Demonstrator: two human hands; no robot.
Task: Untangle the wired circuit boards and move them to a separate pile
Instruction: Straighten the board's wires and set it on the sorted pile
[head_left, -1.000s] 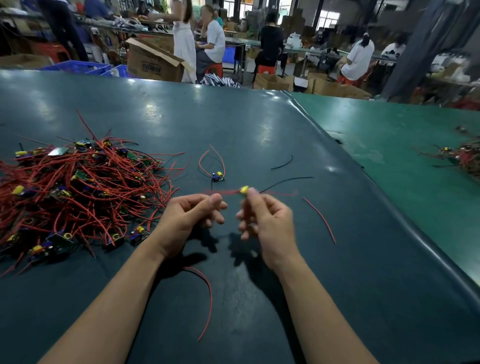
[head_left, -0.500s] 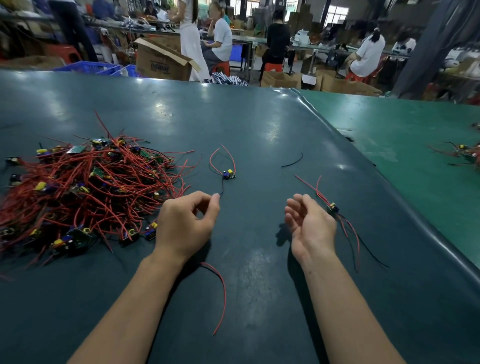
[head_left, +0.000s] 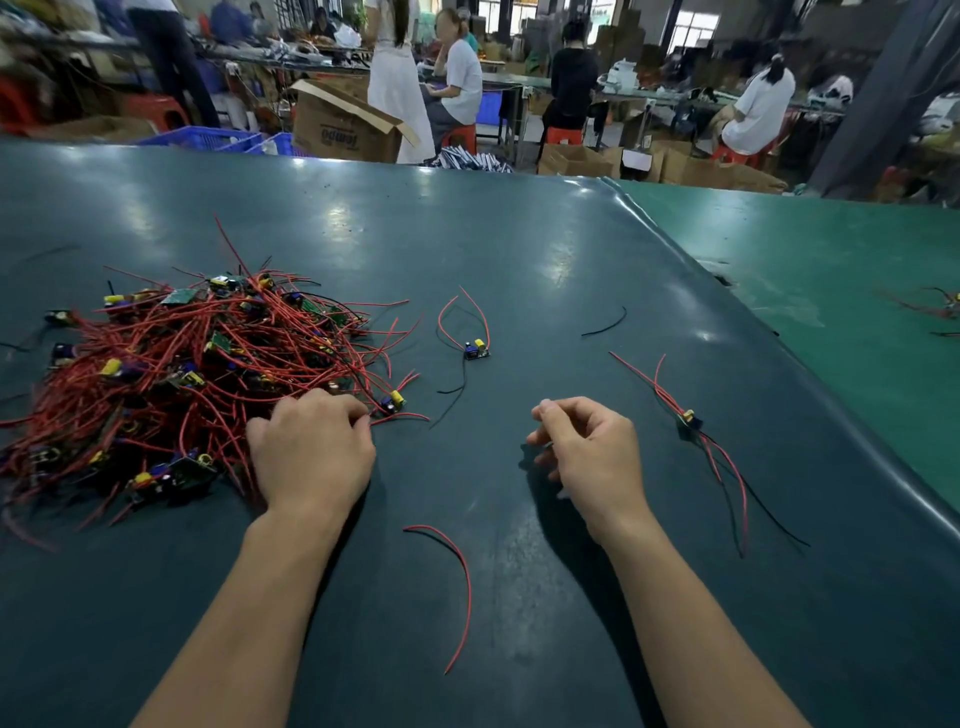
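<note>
Reaching left hand (head_left: 311, 457) touches tangled pile (head_left: 176, 384); right hand (head_left: 587, 447) loosely curled.

A dark teal table (head_left: 519, 249) is being seen from above, reflecting ceiling light. A tangled pile of red-wired circuit boards (head_left: 171, 379) is lying on it beneath and beyond the left hand (head_left: 311, 452). One wired board (head_left: 477, 349) is resting beyond and between the hands; another (head_left: 690, 419) is lying just right of the right hand (head_left: 587, 452). A loose red wire (head_left: 457, 582) is lying between the forearms, and a short black wire (head_left: 605, 325) is lying farther off.
</note>
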